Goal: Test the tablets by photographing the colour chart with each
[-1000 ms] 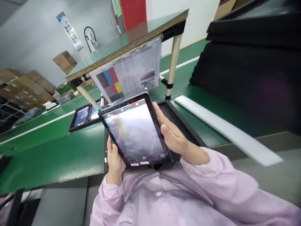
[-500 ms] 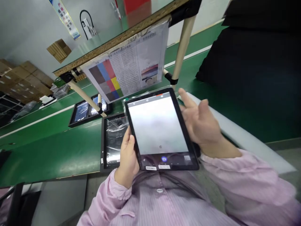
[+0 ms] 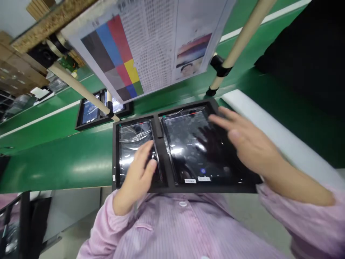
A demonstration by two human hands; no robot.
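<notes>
A black two-slot tray lies on the green bench right in front of me. The tablet with a dark screen lies flat in its right slot. My right hand hovers over that tablet's right side with fingers stretched out, holding nothing. A second, film-wrapped tablet sits in the left slot. My left hand rests on this tablet's right edge, fingers curled around it.
A colour test chart hangs from a raised shelf on cream posts just behind the tray. Another black tray with lit tablets lies farther back left. A white foam strip runs along the right; black stacked trays stand beyond.
The tablet I held up with a bright screen now lies in the tray's right slot, screen dark. My left hand moved to the left tablet; my right hand opened above the right one.
</notes>
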